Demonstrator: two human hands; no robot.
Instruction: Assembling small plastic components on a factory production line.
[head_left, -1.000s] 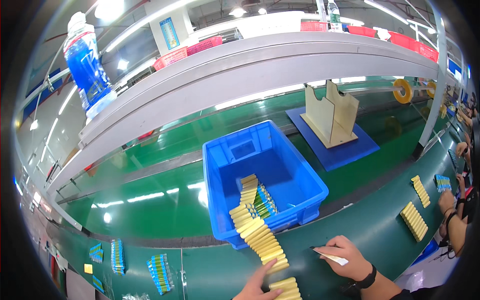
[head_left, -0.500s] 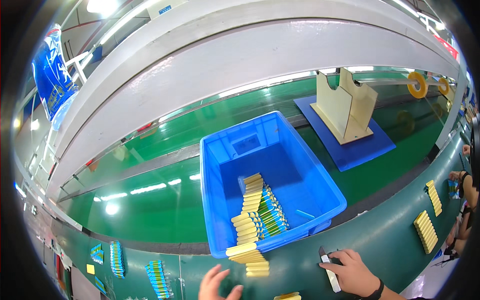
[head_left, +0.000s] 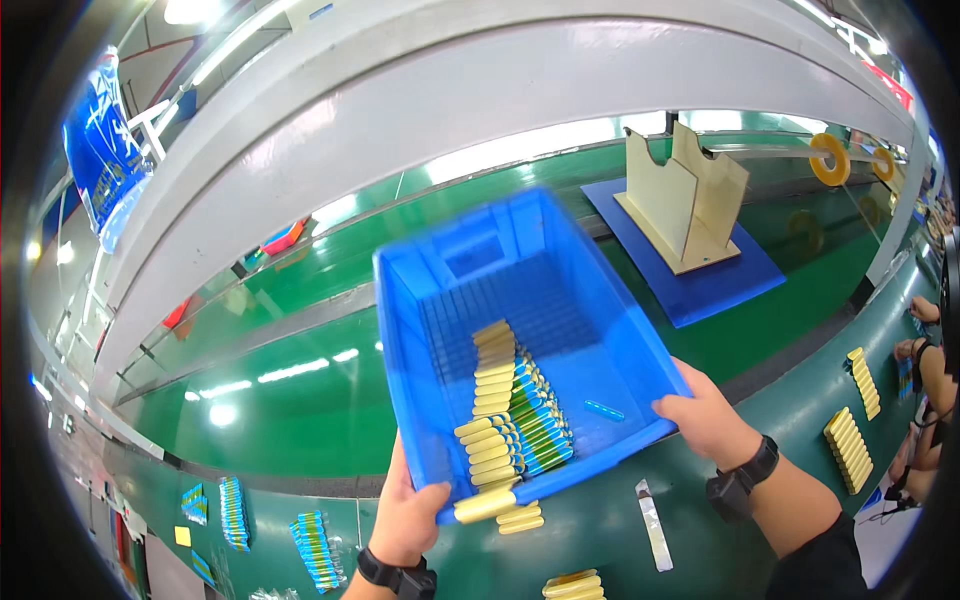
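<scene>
A blue plastic bin (head_left: 625, 350) is held between my two hands, its far part blurred by motion. My left hand (head_left: 405, 512) grips the near left corner, thumb over the rim. My right hand (head_left: 708, 415) clasps the near right corner the same way. Inside the bin lies an overlapping row of yellow round-ended pieces (head_left: 487, 447) beside blue-and-green wrapped sticks (head_left: 545, 425). A small blue tube (head_left: 604, 410) rests on its floor at the right. One yellow piece (head_left: 485, 505) shows at the near rim. A flat white strip with a dark tip (head_left: 655, 530) lies on the green table.
More yellow pieces (head_left: 520, 518) lie just below the bin, and another stack (head_left: 575, 585) is nearer me. Wrapped blue-and-green sticks (head_left: 316, 552) sit at the left. Beyond stands a cream holder (head_left: 690, 215) on a blue board (head_left: 700, 300). Another person's hand (head_left: 925, 310) is far right.
My right hand has let go of the white strip, leaving it on the table. Both hands have taken hold of the bin, which has shifted slightly left and away from me.
</scene>
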